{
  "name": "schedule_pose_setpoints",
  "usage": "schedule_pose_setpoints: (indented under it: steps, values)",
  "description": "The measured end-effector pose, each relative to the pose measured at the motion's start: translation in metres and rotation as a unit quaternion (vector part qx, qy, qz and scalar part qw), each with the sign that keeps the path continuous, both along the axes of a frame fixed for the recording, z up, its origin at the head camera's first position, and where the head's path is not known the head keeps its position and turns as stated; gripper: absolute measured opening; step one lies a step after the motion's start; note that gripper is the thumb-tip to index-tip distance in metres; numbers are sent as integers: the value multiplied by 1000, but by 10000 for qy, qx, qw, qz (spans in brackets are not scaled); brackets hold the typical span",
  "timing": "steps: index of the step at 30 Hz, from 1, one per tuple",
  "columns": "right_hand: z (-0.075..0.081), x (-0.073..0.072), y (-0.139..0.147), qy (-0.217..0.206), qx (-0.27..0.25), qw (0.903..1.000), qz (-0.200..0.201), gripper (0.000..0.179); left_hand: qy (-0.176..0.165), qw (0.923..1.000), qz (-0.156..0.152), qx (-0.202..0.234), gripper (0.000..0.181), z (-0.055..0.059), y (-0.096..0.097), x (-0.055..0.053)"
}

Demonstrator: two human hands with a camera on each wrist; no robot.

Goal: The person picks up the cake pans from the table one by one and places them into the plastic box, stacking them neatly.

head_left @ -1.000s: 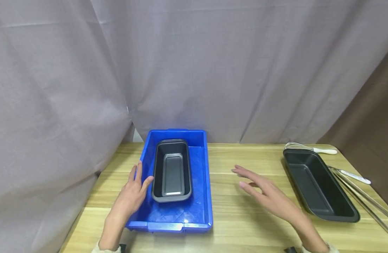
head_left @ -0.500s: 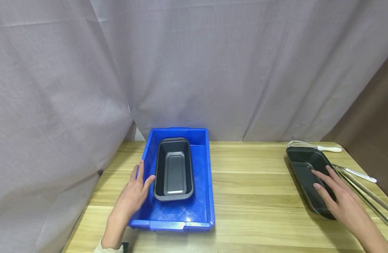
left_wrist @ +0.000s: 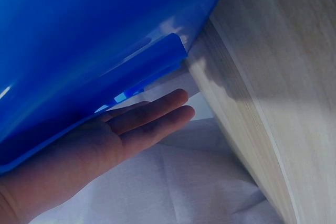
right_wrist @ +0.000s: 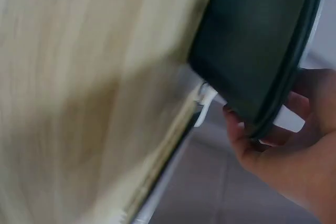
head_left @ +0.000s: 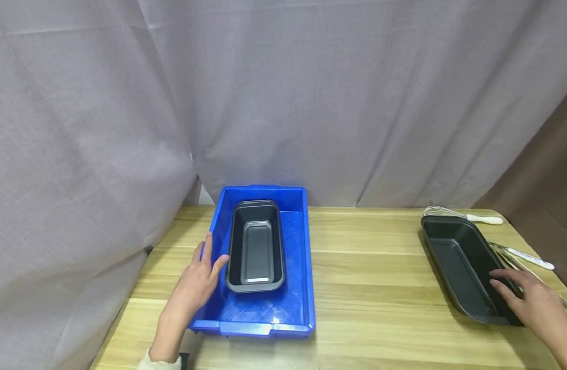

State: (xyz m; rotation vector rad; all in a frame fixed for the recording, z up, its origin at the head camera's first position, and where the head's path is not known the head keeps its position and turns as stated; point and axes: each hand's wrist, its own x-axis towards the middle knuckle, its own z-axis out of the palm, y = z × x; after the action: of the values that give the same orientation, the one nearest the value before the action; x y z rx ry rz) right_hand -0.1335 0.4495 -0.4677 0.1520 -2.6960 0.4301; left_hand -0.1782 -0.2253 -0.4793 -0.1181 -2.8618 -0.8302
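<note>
Inspected: dark loaf pan (head_left: 459, 262) at right of wood-grain tabletop (head_left: 366, 288)

Found pale, plank-striped and smooth underneath, backed by a creased grey curtain (head_left: 283, 103), with brown fabric (head_left: 551, 159) along the right side. Observed the loaf pan near the right end: matte near-black, rectangular, rounded at the corners, with flared walls, a narrow rim and a recessed floor panel. Noted at its near right edge: right hand (head_left: 537, 306), thumb and fingers grasping the rim. Recorded at left: glossy blue plastic bin (head_left: 295, 267), with a second loaf pan (head_left: 258, 252) inside, greyer at the rim. Noted at the bin's left wall: left hand (head_left: 193, 288), fingers extended and unclenched. Listed beyond the far end of the right-hand pan: wire whisk (head_left: 482, 219), white-handled; beside its right rim, a patterned white handle (head_left: 529, 258).
</note>
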Motion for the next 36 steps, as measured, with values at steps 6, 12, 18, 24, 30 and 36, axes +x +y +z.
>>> schedule_pose_setpoints:
  steps: [6,12,18,24,30,36]
  values:
    - [-4,-8,24,-797,-631,9943,-308,21,295,9995,60,-95,88,-26,-8,-11]
    - [-8,-4,31,-955,-1404,9852,-235,15,208,9998,27,-59,87,-18,-6,-7]
    - [-17,-2,31,-976,-1970,9750,333,32,-339,9994,12,33,82,21,7,9]
    - [-25,1,27,-1294,-2196,9635,823,44,-511,9987,10,17,78,39,13,18]
    - [-25,0,20,-1860,-2416,9488,824,53,34,10000,62,-68,82,-1,1,-1]
    - [-30,-2,11,-1997,-2991,9234,1343,66,96,9999,28,-42,85,-6,-1,-2]
